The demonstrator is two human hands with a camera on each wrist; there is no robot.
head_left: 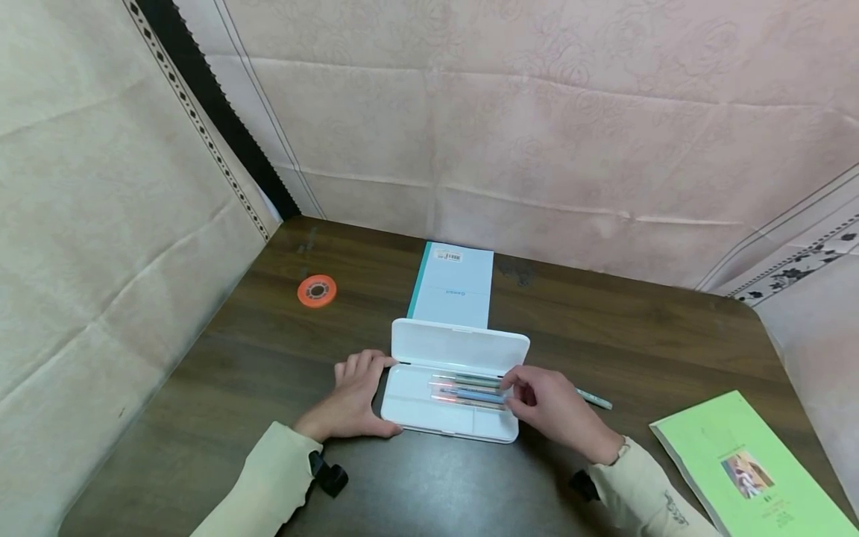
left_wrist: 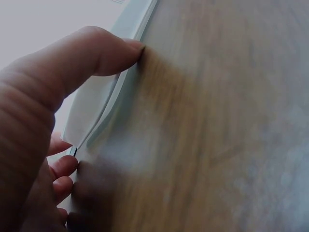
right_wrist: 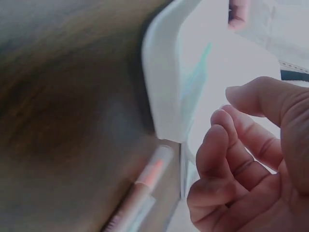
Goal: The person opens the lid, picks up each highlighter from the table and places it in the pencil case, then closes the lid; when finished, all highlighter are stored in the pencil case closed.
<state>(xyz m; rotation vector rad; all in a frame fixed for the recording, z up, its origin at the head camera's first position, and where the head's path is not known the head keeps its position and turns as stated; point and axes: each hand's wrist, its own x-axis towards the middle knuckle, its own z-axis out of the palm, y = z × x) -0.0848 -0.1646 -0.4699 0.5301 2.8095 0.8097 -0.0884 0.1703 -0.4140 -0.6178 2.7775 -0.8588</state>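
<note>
A white pencil case [head_left: 429,421] lies with its lid [head_left: 459,347] raised. Several pens [head_left: 470,391] in green, blue and pink tones lie side by side in its tray. My left hand [head_left: 356,395] holds the case's left end, thumb on the front edge [left_wrist: 118,55] and fingers at the back corner. Over the tray's right end is my right hand [head_left: 553,403], fingers bent beside the pen ends. In the right wrist view a gap shows between its thumb and fingers, with nothing between them. Another pen [head_left: 593,399] lies on the table, partly behind the right hand.
Behind the lid lies a light blue booklet [head_left: 456,287] with a barcode label. An orange disc [head_left: 317,291] with a hollow centre is at the back left. A green book [head_left: 751,462] lies at the right on the dark wooden table [head_left: 235,388]. Pale cloth [head_left: 537,134] hangs behind.
</note>
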